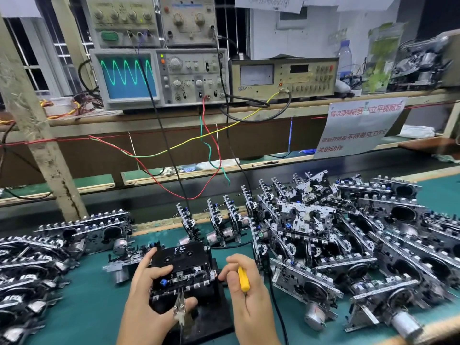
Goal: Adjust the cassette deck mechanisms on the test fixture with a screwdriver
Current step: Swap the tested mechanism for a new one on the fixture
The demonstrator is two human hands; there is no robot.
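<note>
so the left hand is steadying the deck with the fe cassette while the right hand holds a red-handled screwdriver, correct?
Not quite: the head view shows the screwdriver handle is yellow, not red. The rest stands: the left hand grips the cassette deck carrying the FE-marked cassette, and the right hand holds the screwdriver.

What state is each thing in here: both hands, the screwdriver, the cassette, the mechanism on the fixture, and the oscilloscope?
Left hand: grips the mechanism on the fixture.
Right hand: holds the screwdriver.
Yellow-handled screwdriver: tip hidden, pointed at the mechanism's right side.
Black cassette marked "FE": loaded on the mechanism.
Metal cassette deck mechanism: seated on the black fixture, clip lead attached.
Grey oscilloscope: on, showing a green sine wave.
</note>
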